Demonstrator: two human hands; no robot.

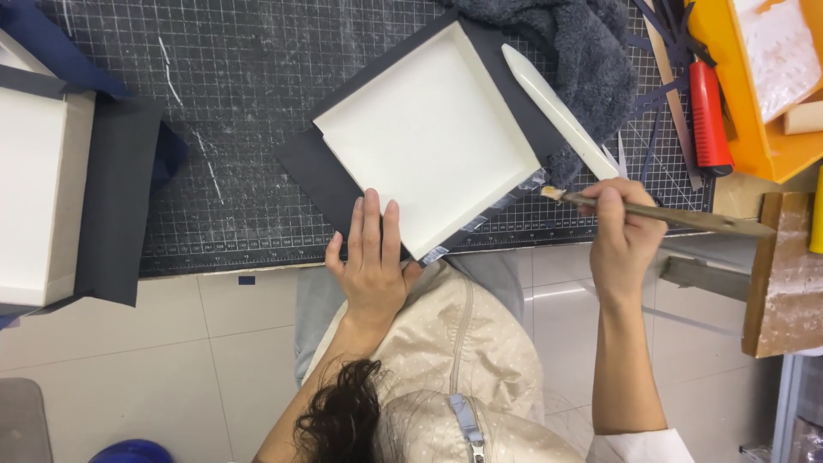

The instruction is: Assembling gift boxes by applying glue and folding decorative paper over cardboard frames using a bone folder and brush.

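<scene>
A shallow white cardboard box tray (433,137) lies on a dark navy paper sheet (313,171) on the grey gridded cutting mat (240,103). My left hand (370,257) lies flat with fingers together on the navy sheet, touching the tray's near corner. My right hand (621,231) grips a wooden-handled brush (677,216), its bristle tip at the tray's right corner, over the sheet's edge. A white bone folder (557,111) lies beside the tray.
A dark grey towel (574,43) lies at the top. A red utility knife (710,116) and an orange tray (754,94) are at the right, a wooden board (784,274) below them. Another white box wrapped in navy paper (51,189) is at the left.
</scene>
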